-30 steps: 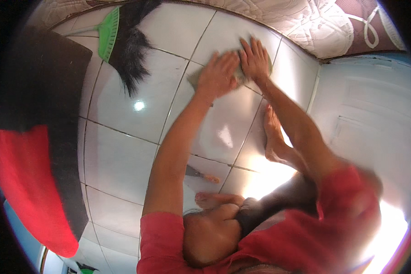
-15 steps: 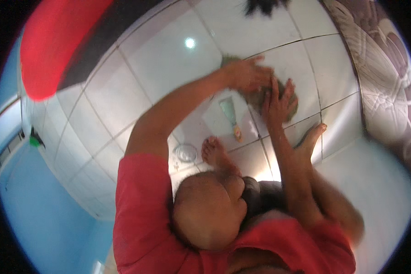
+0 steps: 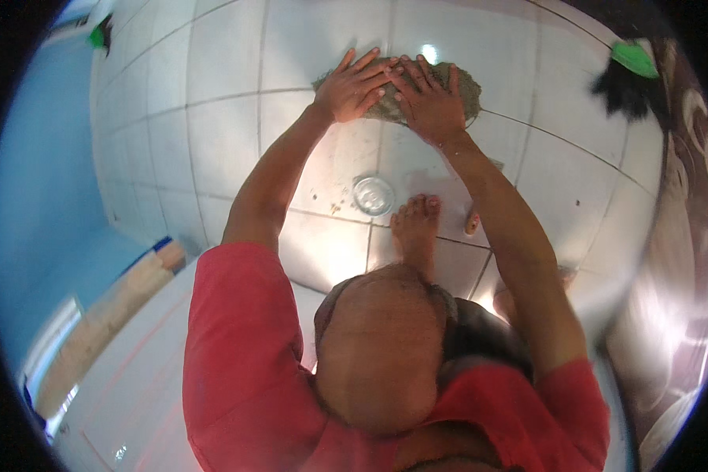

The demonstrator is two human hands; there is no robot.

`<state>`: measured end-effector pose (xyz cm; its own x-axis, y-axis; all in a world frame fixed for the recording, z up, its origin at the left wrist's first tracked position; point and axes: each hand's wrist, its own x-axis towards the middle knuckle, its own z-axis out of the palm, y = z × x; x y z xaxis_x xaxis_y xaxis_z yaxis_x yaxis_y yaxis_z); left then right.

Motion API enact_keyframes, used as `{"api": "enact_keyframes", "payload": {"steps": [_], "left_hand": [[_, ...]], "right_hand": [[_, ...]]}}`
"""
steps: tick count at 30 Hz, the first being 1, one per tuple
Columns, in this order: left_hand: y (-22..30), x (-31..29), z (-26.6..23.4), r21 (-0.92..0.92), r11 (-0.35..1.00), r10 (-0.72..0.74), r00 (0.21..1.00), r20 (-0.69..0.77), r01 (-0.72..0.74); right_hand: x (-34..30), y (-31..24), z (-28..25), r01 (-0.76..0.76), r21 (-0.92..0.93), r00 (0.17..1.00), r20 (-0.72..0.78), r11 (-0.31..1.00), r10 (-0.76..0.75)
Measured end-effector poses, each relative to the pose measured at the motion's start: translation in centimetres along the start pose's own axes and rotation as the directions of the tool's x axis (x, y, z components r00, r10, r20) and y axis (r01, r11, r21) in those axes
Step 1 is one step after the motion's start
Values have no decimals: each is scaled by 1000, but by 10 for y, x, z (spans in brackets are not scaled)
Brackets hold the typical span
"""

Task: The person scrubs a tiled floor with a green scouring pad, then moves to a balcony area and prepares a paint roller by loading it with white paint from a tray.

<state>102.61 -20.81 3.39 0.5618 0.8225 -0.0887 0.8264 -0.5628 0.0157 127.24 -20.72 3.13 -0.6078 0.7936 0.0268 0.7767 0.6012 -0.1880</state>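
"Down at six o'clock, taking the middle of the view as the clock's centre, what is nearest?"

"A bent knee, with the left red sleeve between seven and eight and the right red sleeve at four."

"And a little past the knee?"

"A bare foot on the tile floor, toes toward twelve. Toward three, a short handle shows beside the right forearm; most of it is covered, so I can't fairly say what tool it belongs to. Just off the toes, toward ten, lies a clear disc with dark specks beside it."

"Where are the hands, then?"

"Up at twelve is the left hand, and between twelve and one the right hand. Both rest on a grey-green cloth, which lies on the tiles and shows past them on either side."

"Fingers clenched?"

"No, fanned out and laid flat on both hands, pressing over the cloth instead of grasping it. The fingertips of the two hands meet near its middle."

"Farther off?"

"At two o'clock, a green broom head with black bristles, near some patterned fabric. Toward ten, a small green-and-black thing beside a blue wall."
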Motion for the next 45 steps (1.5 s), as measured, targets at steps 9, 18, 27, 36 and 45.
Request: {"api": "enact_keyframes", "payload": {"steps": [9,18,27,36,45], "left_hand": [[191,-259,41,-151,697,-682,713,160,701],[34,-181,1,-20,911,-407,907,108,412],[3,-230,21,-165,781,-619,782,-75,602],[302,-299,36,-209,1,-973,49,224,978],[319,-276,15,-188,32,-953,86,290,982]], "right_hand": [[-85,-138,19,548,334,794,80,767,-603],[8,-122,29,342,224,917,133,913,-376],[40,-173,35,437,139,885,112,889,-452],[-105,-213,23,735,457,505,126,502,-854],[-59,-196,36,754,578,332,75,312,-940]]}}
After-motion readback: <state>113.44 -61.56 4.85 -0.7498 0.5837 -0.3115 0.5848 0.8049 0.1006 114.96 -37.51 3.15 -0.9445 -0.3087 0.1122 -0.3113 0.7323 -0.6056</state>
